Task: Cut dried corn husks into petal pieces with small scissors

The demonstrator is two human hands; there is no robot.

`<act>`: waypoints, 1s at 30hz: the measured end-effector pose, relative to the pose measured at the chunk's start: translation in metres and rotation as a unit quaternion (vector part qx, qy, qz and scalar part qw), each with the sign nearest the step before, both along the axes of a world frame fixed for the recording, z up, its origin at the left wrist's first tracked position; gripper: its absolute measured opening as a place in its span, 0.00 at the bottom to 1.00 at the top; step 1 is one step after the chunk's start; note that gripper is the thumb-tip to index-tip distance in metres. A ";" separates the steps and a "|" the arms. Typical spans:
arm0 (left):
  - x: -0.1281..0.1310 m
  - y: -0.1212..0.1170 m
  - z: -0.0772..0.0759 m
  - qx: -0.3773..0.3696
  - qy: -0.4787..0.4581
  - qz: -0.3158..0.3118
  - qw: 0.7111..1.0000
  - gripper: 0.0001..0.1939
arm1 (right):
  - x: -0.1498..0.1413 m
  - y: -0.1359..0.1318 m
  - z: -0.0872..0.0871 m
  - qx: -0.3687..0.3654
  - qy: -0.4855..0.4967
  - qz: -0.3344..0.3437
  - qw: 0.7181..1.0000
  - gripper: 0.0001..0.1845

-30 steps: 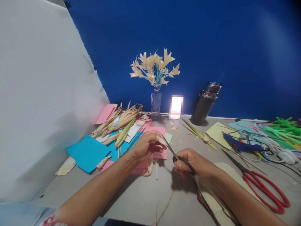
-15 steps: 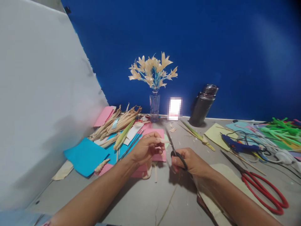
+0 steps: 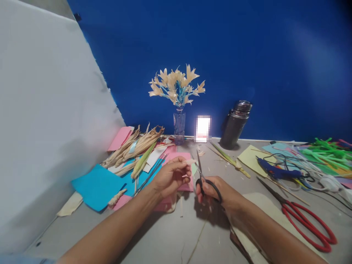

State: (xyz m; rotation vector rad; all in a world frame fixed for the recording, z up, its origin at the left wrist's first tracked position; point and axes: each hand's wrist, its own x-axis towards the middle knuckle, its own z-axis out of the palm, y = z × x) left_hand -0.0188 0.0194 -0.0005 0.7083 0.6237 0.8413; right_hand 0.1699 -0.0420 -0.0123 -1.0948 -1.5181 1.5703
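Between thumb and fingers, my left hand [image 3: 172, 176] pinches a small pale piece of corn husk [image 3: 190, 161] whose tip points right. My right hand [image 3: 216, 190] grips black-handled scissors [image 3: 200, 167], blades upward and slightly parted, close beside the husk tip. Pink paper [image 3: 184, 185] lies under my left hand. Behind the hands, a clear bottle [image 3: 179, 128] holds a bunch of pale husk flowers [image 3: 176, 82] on blue stems. Dried corn husks [image 3: 145, 143] are piled at the left, near a blue sheet [image 3: 97, 187].
Red-handled scissors [image 3: 308, 223] lie at the right. Behind them are a blue glue gun [image 3: 280, 169] with cables, yellow paper [image 3: 254, 160] and green pipe cleaners [image 3: 326, 152]. A dark flask [image 3: 235, 126] stands tilted by the blue wall. Husk scraps litter the table [image 3: 165, 238].
The scissor blades, pressed together and blurred before, now stand apart. My right hand has shifted slightly down, and the husk piece looks shorter. The whole view has moved a little.
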 end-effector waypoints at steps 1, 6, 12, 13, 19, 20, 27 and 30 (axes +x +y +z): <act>0.001 -0.001 -0.002 -0.006 -0.002 0.009 1.000 0.09 | -0.002 0.000 -0.002 0.007 0.014 0.004 1.000 0.36; 0.010 -0.008 -0.010 -0.023 0.016 0.011 1.000 0.09 | -0.007 0.002 -0.013 0.015 0.047 0.002 0.999 0.36; 0.013 -0.012 -0.014 0.009 0.055 -0.012 0.998 0.08 | -0.005 0.001 -0.014 0.007 0.075 -0.024 0.997 0.36; 0.013 -0.012 -0.015 0.012 0.066 -0.012 0.998 0.08 | -0.005 0.001 -0.013 0.009 0.075 -0.025 0.997 0.37; 0.009 0.001 -0.017 0.025 0.105 0.007 0.994 0.13 | 0.011 0.014 -0.006 0.055 0.064 -0.148 0.985 0.31; 0.009 0.007 -0.016 0.034 0.125 0.013 0.991 0.14 | 0.017 0.018 -0.004 0.058 0.061 -0.176 0.981 0.31; 0.041 0.072 -0.005 0.125 0.295 -0.005 0.947 0.07 | 0.055 0.040 0.000 0.080 0.000 -0.265 0.961 0.31; 0.065 0.103 -0.008 0.140 0.347 0.000 0.927 0.07 | 0.068 0.044 -0.003 0.093 -0.078 -0.245 0.962 0.28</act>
